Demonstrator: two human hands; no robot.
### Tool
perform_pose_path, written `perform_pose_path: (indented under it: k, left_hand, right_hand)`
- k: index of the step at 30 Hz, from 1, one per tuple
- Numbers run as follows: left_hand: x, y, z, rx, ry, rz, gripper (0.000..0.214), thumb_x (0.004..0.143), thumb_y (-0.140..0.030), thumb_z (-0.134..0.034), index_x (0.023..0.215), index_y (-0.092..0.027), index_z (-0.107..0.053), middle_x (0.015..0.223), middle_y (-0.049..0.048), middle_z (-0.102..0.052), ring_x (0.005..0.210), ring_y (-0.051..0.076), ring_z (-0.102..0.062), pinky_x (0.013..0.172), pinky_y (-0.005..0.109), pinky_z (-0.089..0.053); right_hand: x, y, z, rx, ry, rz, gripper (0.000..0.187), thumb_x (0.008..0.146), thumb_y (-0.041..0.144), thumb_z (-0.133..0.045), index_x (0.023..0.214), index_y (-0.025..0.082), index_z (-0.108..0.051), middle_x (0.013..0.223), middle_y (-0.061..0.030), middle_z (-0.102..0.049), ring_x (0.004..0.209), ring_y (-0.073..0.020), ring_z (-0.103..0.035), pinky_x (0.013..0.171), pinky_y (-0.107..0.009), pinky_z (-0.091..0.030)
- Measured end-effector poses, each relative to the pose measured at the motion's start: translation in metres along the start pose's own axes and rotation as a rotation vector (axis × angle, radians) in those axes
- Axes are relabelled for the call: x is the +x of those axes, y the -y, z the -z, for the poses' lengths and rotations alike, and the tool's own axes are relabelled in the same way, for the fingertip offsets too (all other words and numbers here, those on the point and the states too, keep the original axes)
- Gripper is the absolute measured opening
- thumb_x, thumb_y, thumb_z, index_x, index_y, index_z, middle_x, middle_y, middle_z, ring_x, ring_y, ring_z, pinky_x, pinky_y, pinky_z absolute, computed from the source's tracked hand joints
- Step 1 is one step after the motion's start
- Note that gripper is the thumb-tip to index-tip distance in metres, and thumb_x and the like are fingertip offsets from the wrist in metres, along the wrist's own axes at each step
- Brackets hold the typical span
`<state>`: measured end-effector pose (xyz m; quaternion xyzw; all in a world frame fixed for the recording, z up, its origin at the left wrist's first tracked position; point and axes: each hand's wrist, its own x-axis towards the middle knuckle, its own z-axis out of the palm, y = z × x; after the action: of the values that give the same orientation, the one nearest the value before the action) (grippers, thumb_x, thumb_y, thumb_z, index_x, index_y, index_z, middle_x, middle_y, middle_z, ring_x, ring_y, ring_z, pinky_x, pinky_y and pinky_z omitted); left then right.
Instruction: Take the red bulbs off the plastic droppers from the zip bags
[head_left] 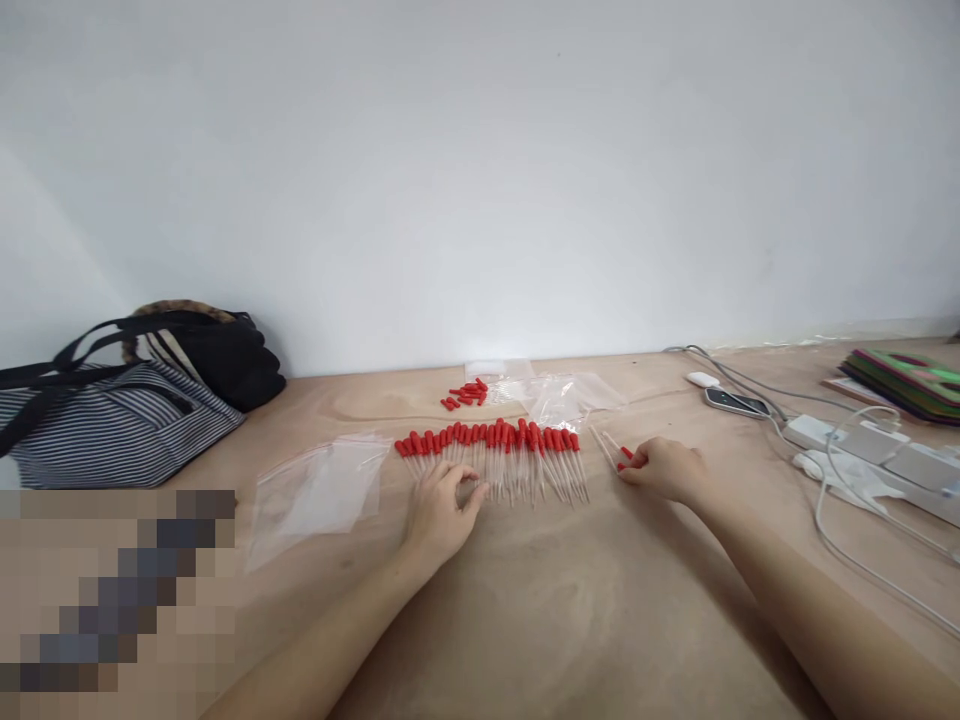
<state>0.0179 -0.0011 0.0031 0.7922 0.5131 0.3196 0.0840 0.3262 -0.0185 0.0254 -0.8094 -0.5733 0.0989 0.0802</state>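
Observation:
A row of droppers (517,465) with red rubber bulbs and thin clear tubes lies across the middle of the table, bulbs pointing to the wall. Over the left part of this row rests my left hand (442,508), its thumb and index finger curved and apart, with no dropper clearly held. Right of the row, my right hand (667,468) pinches at a red rubber bulb (627,453); a second bit of red shows at its fingertips. Two bare clear tubes (604,445) lie just left of those fingertips. Behind the row is a small pile of loose red bulbs (471,394).
Clear plastic bags lie at the left (319,495) and behind the row (574,398), with loose clear tubes (510,388) nearby. A striped bag (112,425) stands far left. At right are a power strip (870,445), cables, a black device (736,402) and coloured sheets (904,385).

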Motion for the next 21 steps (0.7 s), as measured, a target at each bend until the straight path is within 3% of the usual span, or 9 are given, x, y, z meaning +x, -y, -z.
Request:
perform_pose_path:
  k: [5,8,13,18,21]
  left_hand:
    - [0.025,-0.024,-0.006,0.250,0.030,0.071,0.018,0.075,-0.037,-0.056,0.077,-0.020,-0.060,0.086,0.0045,-0.057,0.087,0.022,-0.051,0.078,0.036,-0.038]
    - [0.038,-0.034,-0.011,0.373,0.070,0.088,0.023,0.075,-0.042,-0.054,0.079,-0.020,-0.061,0.088,0.0060,-0.057,0.089,0.024,-0.050,0.078,0.038,-0.036]
    - [0.050,-0.038,-0.019,0.439,0.104,0.095,0.026,0.072,-0.040,-0.055,0.077,-0.017,-0.062,0.089,0.0111,-0.057,0.092,0.028,-0.049,0.078,0.040,-0.035]
    - [0.053,-0.042,-0.023,0.485,0.126,0.091,0.023,0.074,-0.031,-0.052,0.075,-0.013,-0.065,0.088,0.0148,-0.058,0.094,0.031,-0.049,0.079,0.042,-0.034]
    - [0.054,-0.047,-0.022,0.503,0.134,0.075,0.022,0.074,-0.025,-0.050,0.076,-0.009,-0.066,0.088,0.0166,-0.059,0.093,0.031,-0.049,0.079,0.042,-0.034]
  right_hand:
    - [0.011,-0.012,0.006,0.044,-0.130,-0.143,0.029,0.068,0.048,-0.052,0.066,0.024,-0.068,0.072,-0.0077,-0.067,0.073,-0.0255,-0.060,0.066,-0.036,-0.035]
    - [0.019,-0.024,0.004,0.089,-0.113,-0.203,0.032,0.067,0.051,-0.052,0.066,0.024,-0.068,0.071,-0.0077,-0.067,0.070,-0.0247,-0.060,0.061,-0.032,-0.036]
    - [0.025,-0.034,-0.003,0.142,-0.114,-0.176,0.035,0.070,0.051,-0.049,0.066,0.023,-0.068,0.067,-0.0076,-0.066,0.066,-0.0233,-0.060,0.057,-0.030,-0.034]
    - [0.017,-0.020,-0.007,0.173,-0.300,-0.135,0.036,0.075,0.048,-0.043,0.067,0.023,-0.067,0.062,-0.0054,-0.065,0.065,-0.0225,-0.058,0.064,-0.032,-0.031]
    - [0.005,0.001,-0.017,0.266,-0.435,-0.006,0.038,0.078,0.047,-0.040,0.065,0.022,-0.066,0.059,-0.0024,-0.063,0.063,-0.0189,-0.056,0.071,-0.034,-0.028]
